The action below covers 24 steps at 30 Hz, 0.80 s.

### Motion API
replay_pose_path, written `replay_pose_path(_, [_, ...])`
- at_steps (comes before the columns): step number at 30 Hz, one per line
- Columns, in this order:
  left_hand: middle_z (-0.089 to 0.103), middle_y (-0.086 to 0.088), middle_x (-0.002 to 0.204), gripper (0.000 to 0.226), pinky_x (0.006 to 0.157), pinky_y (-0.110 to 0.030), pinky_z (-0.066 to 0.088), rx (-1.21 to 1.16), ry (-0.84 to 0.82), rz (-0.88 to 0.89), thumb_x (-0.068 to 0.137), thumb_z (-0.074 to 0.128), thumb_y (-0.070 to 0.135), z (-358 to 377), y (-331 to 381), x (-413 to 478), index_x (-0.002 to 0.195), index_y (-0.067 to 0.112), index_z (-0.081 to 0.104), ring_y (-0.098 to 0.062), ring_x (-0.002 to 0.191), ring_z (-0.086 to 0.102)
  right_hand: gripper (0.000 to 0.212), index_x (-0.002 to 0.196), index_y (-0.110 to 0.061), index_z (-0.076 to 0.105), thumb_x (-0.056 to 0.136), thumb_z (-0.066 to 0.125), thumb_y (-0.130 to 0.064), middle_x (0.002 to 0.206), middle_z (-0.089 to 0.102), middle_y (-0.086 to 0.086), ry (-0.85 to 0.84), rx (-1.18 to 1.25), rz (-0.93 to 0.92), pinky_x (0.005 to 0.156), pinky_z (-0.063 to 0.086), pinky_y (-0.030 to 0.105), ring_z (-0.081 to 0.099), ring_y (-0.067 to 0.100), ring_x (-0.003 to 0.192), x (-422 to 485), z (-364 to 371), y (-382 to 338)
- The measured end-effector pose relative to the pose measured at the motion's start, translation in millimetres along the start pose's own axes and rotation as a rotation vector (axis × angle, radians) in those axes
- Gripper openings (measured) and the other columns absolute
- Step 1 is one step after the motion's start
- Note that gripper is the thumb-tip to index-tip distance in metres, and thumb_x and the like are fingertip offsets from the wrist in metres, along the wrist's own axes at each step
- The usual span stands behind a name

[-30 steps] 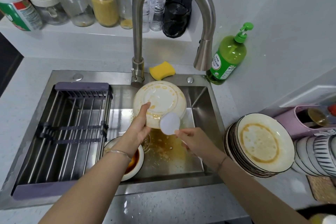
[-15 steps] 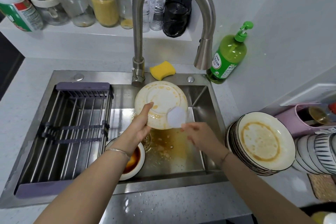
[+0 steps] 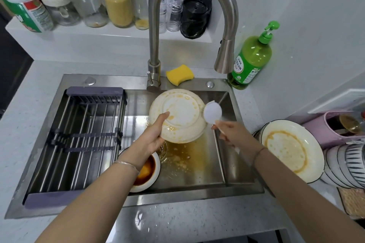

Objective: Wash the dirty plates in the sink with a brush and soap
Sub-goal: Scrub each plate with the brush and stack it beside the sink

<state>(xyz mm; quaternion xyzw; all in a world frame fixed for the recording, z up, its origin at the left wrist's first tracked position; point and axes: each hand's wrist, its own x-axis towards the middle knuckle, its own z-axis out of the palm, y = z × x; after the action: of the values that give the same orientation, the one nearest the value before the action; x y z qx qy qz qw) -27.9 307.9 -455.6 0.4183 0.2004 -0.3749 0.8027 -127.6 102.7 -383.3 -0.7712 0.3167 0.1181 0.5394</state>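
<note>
The bench (image 3: 29, 124) before me is pale speckled stone, wet along its near edge, where the light glints off it. Behind it runs a raised white shelf (image 3: 118, 34) crowded with glass jars (image 3: 88, 2), one of them filled with yellow grains, and a green-and-white bottle (image 3: 25, 12) stands at its left end. A plain white wall (image 3: 316, 16), evenly lit, closes my right side. On my left the bench ends at a dark gap (image 3: 11, 77). A woven mat (image 3: 353, 201) lies at my far right.
</note>
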Motion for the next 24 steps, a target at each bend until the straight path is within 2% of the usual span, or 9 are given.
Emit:
replay_pose_path(3, [0.072, -0.013, 0.11, 0.038, 0.08, -0.039, 0.06, 0.092, -0.034, -0.005, 0.092, 0.063, 0.026, 0.9, -5.0, -5.1, 0.125, 0.008, 0.057, -0.024, 0.101, 0.07, 0.032, 0.099, -0.003, 0.068, 0.099, 0.049, -0.028, 0.054, 0.045, 0.001, 0.037, -0.028, -0.066, 0.036, 0.028, 0.016, 0.033, 0.006, 0.036, 4.8, -14.4, -17.2])
replay_pose_path(6, [0.071, -0.012, 0.114, 0.042, 0.088, -0.041, 0.057, 0.151, -0.064, -0.003, 0.092, 0.059, 0.04, 2.2, -8.2, -7.0, 0.123, 0.011, 0.058, -0.024, 0.107, 0.068, 0.031, 0.091, -0.008, 0.07, 0.098, 0.05, -0.03, 0.054, 0.045, 0.001, -0.043, -0.168, -0.179, 0.039, 0.03, 0.017, 0.034, 0.004, 0.036, 1.7, -17.7, -33.2])
replay_pose_path(9, [0.07, -0.01, 0.118, 0.06, 0.097, -0.044, 0.052, 0.18, -0.075, -0.002, 0.087, 0.055, 0.054, 6.4, -11.5, -7.4, 0.13, 0.013, 0.055, -0.024, 0.111, 0.066, 0.033, 0.077, -0.018, 0.072, 0.097, 0.052, -0.034, 0.059, 0.053, 0.0, -0.183, -0.507, -0.221, 0.058, 0.042, 0.026, 0.047, 0.012, 0.053, -1.9, -7.9, -35.5])
replay_pose_path(11, [0.071, -0.01, 0.117, 0.061, 0.095, -0.043, 0.053, 0.214, -0.081, 0.0, 0.087, 0.054, 0.056, 10.2, -12.5, -8.2, 0.129, 0.012, 0.056, -0.023, 0.109, 0.067, 0.033, 0.073, -0.022, 0.071, 0.096, 0.052, -0.036, 0.066, 0.059, 0.003, -0.236, -0.641, -0.231, 0.066, 0.044, 0.029, 0.051, 0.017, 0.063, 0.4, 4.0, -32.3])
replay_pose_path(15, [0.074, -0.009, 0.107, 0.053, 0.078, -0.032, 0.06, 0.299, -0.063, -0.012, 0.092, 0.053, 0.051, 13.8, -15.4, -12.8, 0.125, 0.01, 0.058, -0.02, 0.097, 0.071, 0.034, 0.074, -0.02, 0.071, 0.096, 0.052, -0.037, 0.062, 0.054, 0.003, -0.149, -0.588, -0.235, 0.061, 0.037, 0.029, 0.048, 0.019, 0.064, 10.0, 16.9, -41.7])
replay_pose_path(17, [0.073, -0.009, 0.11, 0.053, 0.077, -0.033, 0.06, 0.277, -0.051, -0.015, 0.092, 0.054, 0.05, 9.6, -17.6, -13.7, 0.128, 0.012, 0.056, -0.021, 0.099, 0.07, 0.036, 0.072, -0.018, 0.069, 0.097, 0.051, -0.036, 0.059, 0.052, 0.0, -0.1, -0.562, -0.215, 0.064, 0.039, 0.03, 0.048, 0.019, 0.062, 13.8, 8.0, -45.1])
replay_pose_path(20, [0.072, -0.011, 0.113, 0.056, 0.078, -0.038, 0.06, 0.18, -0.028, 0.0, 0.092, 0.055, 0.049, 1.0, -13.5, -12.4, 0.133, 0.01, 0.053, -0.024, 0.102, 0.069, 0.036, 0.072, -0.017, 0.068, 0.098, 0.049, -0.035, 0.062, 0.053, -0.003, -0.177, -0.665, -0.157, 0.071, 0.045, 0.03, 0.05, 0.016, 0.062, 3.3, -2.4, -36.8])
replay_pose_path(22, [0.072, -0.012, 0.112, 0.06, 0.08, -0.04, 0.06, 0.198, -0.017, 0.001, 0.09, 0.056, 0.051, 1.3, -10.4, -12.0, 0.132, 0.009, 0.054, -0.025, 0.101, 0.07, 0.036, 0.077, -0.015, 0.07, 0.098, 0.049, -0.035, 0.063, 0.055, -0.002, -0.265, -0.713, -0.144, 0.065, 0.045, 0.027, 0.05, 0.016, 0.062, -6.4, 7.5, -32.2])
replay_pose_path(24, [0.072, -0.012, 0.11, 0.059, 0.077, -0.037, 0.061, 0.253, -0.022, -0.016, 0.091, 0.055, 0.052, 5.4, -13.5, -13.4, 0.13, 0.008, 0.055, -0.024, 0.099, 0.071, 0.034, 0.077, -0.017, 0.069, 0.097, 0.049, -0.036, 0.061, 0.053, -0.001, -0.278, -0.685, -0.176, 0.058, 0.038, 0.025, 0.047, 0.014, 0.059, -7.3, 22.6, -36.4])
